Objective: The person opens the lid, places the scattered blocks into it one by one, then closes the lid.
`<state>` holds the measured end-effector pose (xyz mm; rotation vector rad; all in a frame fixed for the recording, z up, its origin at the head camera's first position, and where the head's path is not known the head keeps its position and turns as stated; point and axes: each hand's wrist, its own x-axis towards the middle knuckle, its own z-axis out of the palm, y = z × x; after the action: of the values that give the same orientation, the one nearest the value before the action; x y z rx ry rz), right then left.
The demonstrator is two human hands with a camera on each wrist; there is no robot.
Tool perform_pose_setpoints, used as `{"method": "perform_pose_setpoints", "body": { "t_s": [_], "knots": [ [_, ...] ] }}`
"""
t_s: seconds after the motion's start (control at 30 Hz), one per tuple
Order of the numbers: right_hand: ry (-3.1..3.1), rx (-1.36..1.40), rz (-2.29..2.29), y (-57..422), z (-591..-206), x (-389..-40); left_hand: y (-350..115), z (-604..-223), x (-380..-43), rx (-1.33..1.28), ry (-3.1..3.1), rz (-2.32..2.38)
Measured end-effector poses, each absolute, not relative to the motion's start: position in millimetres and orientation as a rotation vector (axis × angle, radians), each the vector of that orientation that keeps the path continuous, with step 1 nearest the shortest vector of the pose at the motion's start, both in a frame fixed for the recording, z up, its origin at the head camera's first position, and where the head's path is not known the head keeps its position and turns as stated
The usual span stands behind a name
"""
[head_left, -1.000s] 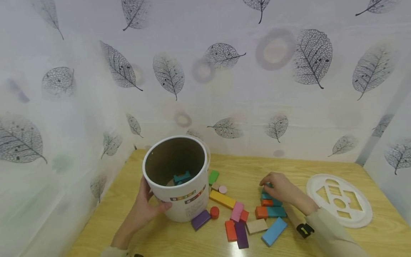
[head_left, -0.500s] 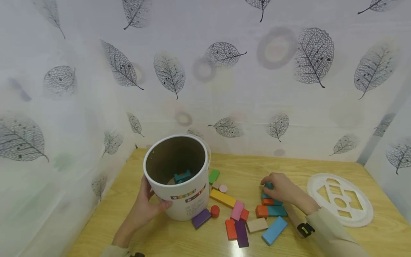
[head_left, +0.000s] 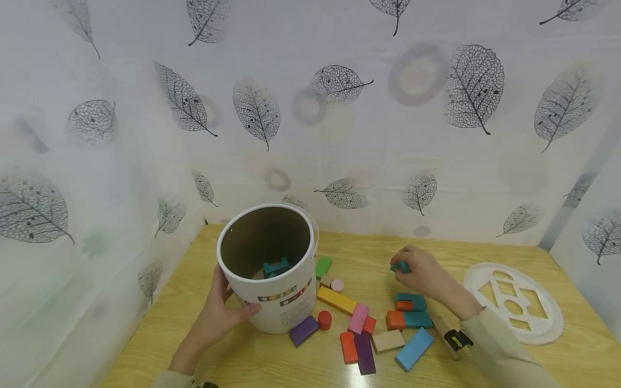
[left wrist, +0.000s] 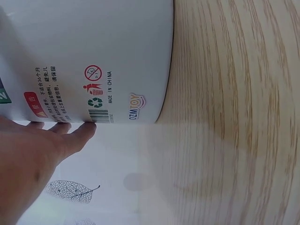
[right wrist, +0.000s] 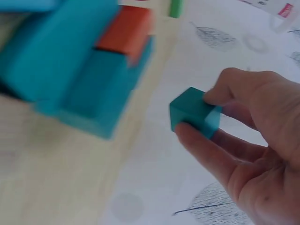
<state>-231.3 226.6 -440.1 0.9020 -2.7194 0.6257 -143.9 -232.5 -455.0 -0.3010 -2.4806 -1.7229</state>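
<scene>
A white toy bucket (head_left: 291,310) stands upright on the left part of the table, with teal blocks (head_left: 276,267) inside at the bottom. My left hand (head_left: 213,318) holds its left side, thumb on the front wall and fingers round behind. On the right, my right hand (head_left: 427,275) pinches a small teal block (right wrist: 191,108) between thumb and fingertips, above the table. Just below that hand lie more teal blocks (head_left: 417,320) with orange-red blocks (head_left: 395,320) against them. A blue block (head_left: 414,348) lies nearer the front.
Several blocks lie between bucket and right hand, among them a yellow one (head_left: 336,300), a purple one (head_left: 304,331) and a red cylinder (head_left: 324,320). The white lid with shaped holes (head_left: 543,334) lies at the right. A leaf-patterned sheet (head_left: 359,140) hangs behind the table.
My right hand has lifted the small teal block up and away from the other teal blocks, uncovering them. The left hand and the bucket have stayed put.
</scene>
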Motion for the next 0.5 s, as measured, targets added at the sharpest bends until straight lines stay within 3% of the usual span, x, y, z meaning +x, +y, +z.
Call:
{"method": "perform_pose_setpoints", "body": {
  "t_s": [0.5],
  "knots": [
    [-2.261, 0.988, 0.646, 199, -382, -241, -234, -456, -144, -0.332, -2.471, -1.723]
  ]
}}
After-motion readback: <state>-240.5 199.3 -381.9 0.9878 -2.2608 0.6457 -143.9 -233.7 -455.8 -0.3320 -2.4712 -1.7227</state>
